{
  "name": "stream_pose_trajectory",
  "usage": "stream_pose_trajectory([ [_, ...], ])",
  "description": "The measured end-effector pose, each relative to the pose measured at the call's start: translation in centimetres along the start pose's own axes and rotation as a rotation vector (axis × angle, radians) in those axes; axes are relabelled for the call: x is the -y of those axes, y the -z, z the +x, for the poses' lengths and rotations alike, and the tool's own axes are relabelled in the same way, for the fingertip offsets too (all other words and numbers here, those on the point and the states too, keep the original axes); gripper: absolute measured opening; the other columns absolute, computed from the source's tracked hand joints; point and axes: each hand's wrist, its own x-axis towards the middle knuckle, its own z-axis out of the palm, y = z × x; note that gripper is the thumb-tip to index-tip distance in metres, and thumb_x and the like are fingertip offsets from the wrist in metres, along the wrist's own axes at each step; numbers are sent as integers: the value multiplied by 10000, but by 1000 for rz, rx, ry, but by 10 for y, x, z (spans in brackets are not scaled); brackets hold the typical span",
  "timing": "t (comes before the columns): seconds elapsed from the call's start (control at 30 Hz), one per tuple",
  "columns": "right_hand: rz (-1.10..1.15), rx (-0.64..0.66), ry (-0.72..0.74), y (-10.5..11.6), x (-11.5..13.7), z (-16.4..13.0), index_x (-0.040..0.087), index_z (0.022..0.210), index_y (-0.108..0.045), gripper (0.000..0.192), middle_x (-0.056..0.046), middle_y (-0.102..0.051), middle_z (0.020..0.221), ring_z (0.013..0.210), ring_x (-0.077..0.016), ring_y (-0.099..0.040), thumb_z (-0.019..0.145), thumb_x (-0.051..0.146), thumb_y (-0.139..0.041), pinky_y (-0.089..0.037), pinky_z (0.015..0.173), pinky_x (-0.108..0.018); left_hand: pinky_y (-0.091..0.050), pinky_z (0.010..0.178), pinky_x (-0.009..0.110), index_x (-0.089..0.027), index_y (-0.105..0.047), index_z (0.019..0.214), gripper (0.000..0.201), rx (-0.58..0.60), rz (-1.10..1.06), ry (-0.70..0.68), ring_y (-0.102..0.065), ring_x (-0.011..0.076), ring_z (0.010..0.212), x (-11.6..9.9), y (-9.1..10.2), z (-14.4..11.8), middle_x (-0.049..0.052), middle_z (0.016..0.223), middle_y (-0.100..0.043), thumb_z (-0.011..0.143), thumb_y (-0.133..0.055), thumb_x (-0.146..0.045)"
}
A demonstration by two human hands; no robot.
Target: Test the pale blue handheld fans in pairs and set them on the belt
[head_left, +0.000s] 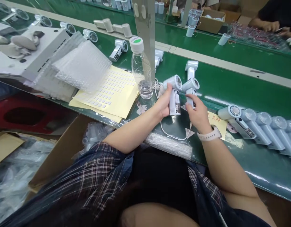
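left grip: left hand [163,105] wrapped round the handle of a fan [174,94], thumb up near the round head; clamped on it.
right grip: right hand [198,113] closed on the handle of a second fan [190,90], fingers on the front face; watch on the wrist.
where: both fans held upright just above the surface [230,88], heads side by side, nearly touching, between the two grips.
weight: looks light, small plastic body; one hand carries it easily.
stiffness: hard shell, no give; head is the bulky end, so likely top-heavy.
slip: glossy white plastic, probably a bit slick; wrap the handle, don't pinch.
fragile: grille and blades in the head are likely the weak spots; keep fingers off them.
hold point: flat-sided handle below the head, as both grips do now.
cable: white cable [170,134] loops on the surface below the left grip; can't tell if it is plugged into a fan.
left of grips: bottle [141,67], sticker sheets [109,91], bubble wrap [79,64].
right of grips: row of fans [259,127] lying flat, yellow note [217,121].
far side: another person's hands [275,26].
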Motion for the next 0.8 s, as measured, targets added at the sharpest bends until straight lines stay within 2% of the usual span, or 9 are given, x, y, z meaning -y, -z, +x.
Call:
stream_pose_trajectory([
  [0.1, 157, -45, 131, 15, 6, -22, 248, 1704, -399, 696, -151, -495, 1746, 1552, -334, -549, 1034, 405, -508, -481, 1274, -578, -689, 776, 372, -187, -765, 978, 736, 67, 15, -11, -802, 248, 825, 1, -5, -12, 73, 772, -759, 1003, -523, -882],
  [0.17, 241, -21, 128, 27, 8, -33, 237, 1739, -284, 800, -181, -550, 1688, 1435, -343, -652, 1031, 508, -541, -556, 1182, -569, -700, 823, 385, -201, -759, 971, 724, 110, 31, -83, -820, 259, 898, 1, -9, -20, 67, 825, -779, 966, -572, -901],
  [0.23, 121, 66, -36, 38, 9, -40, 172, 1641, -408, 729, -213, -742, 1378, 1134, -368, -771, 1051, 584, -523, -620, 996, -572, -699, 837, 357, -214, -750, 961, 688, 103, 67, -190, -826, 255, 951, 0, -10, -25, 58, 852, -785, 930, -643, -893],
  [0.3, -142, 214, -221, 43, 10, -44, 111, 1357, -626, 537, -223, -785, 1015, 931, -423, -775, 1055, 549, -558, -603, 864, -589, -695, 847, 325, -224, -751, 968, 669, 82, 112, -274, -827, 254, 1018, -1, -11, -27, 63, 889, -795, 914, -671, -886],
  [0.4, -319, 416, -262, 36, 17, -46, 133, 994, -688, 166, -243, -754, 856, 922, -471, -775, 999, 293, -645, -564, 839, -558, -695, 884, 329, -232, -764, 1008, 687, 90, 128, -346, -815, 275, 1144, -6, -10, -29, 81, 970, -814, 916, -646, -902],
  [0.5, -150, 464, -148, 23, 29, -45, 189, 960, -657, 59, -179, -792, 939, 977, -364, -791, 997, 183, -611, -558, 880, -446, -696, 919, 364, -230, -764, 1007, 705, 123, 93, -389, -796, 304, 1221, -11, -9, -31, 84, 1008, -819, 903, -640, -916],
  [0.63, 182, 511, -57, 19, 29, -43, 220, 1107, -630, 169, -67, -804, 920, 855, -217, -789, 1092, 352, -527, -599, 813, -332, -687, 891, 366, -214, -731, 906, 737, 189, 71, -398, -803, 286, 1169, -10, -5, -30, 93, 1009, -820, 872, -649, -946],
  [0.73, 595, 474, -129, 20, 19, -44, 189, 1130, -683, 354, -7, -708, 706, 639, -196, -701, 1009, 521, -656, -578, 652, -319, -677, 840, 375, -203, -709, 894, 799, 206, 87, -362, -807, 281, 1081, -6, -2, -27, 117, 1025, -823, 817, -654, -996],
  [0.8, 802, 410, -179, 17, 15, -46, 183, 1032, -734, 447, 11, -650, 629, 576, -180, -637, 907, 608, -795, -531, 586, -305, -675, 875, 399, -197, -709, 933, 829, 198, 79, -342, -797, 300, 1119, -4, 0, -25, 131, 1073, -821, 792, -660, -1012],
])
